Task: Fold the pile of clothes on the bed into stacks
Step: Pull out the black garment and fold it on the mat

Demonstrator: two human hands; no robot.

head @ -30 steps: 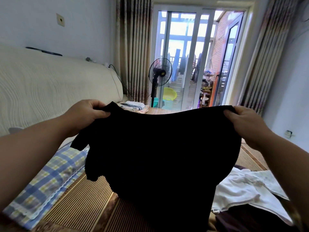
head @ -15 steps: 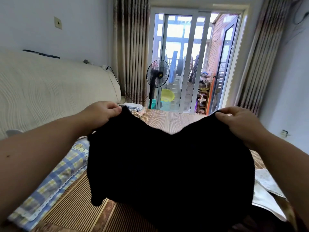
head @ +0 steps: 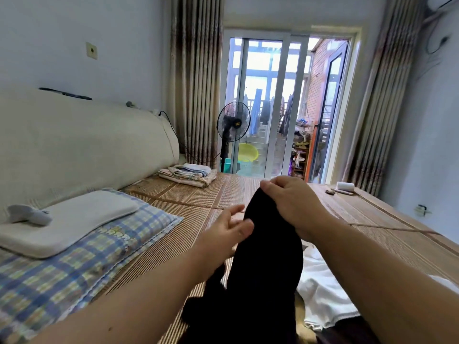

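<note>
Where the bed meets the wall on the left, we see a cream headboard (head: 74, 145). Below it a white pad (head: 74, 219) lies on a plaid pillow (head: 74, 269), and a small grey object (head: 28, 214) rests on the pad's left end. Farther back, a folded stack of cloths (head: 187, 173) sits on the bed's woven mat (head: 169, 247). Behind it a black pedestal fan (head: 233, 125) stands before the glass door (head: 270, 95), with a yellow basin (head: 247, 152) just beyond; what it holds we cannot tell.

Our left hand (head: 223, 235) reaches in from the lower left, fingers loose and gripping nothing, its fingertips (head: 246, 224) against the side of the black garment (head: 268, 264). The garment hangs bunched in a narrow column over the middle of the mat, hiding the bed beneath. Our right hand (head: 293, 204), held higher, clenches the garment's top edge with curled fingers. To the right, a white garment (head: 323, 291) lies crumpled on the mat, partly under our right forearm, and a white roll (head: 345, 186) sits near the bed's far right corner.
</note>
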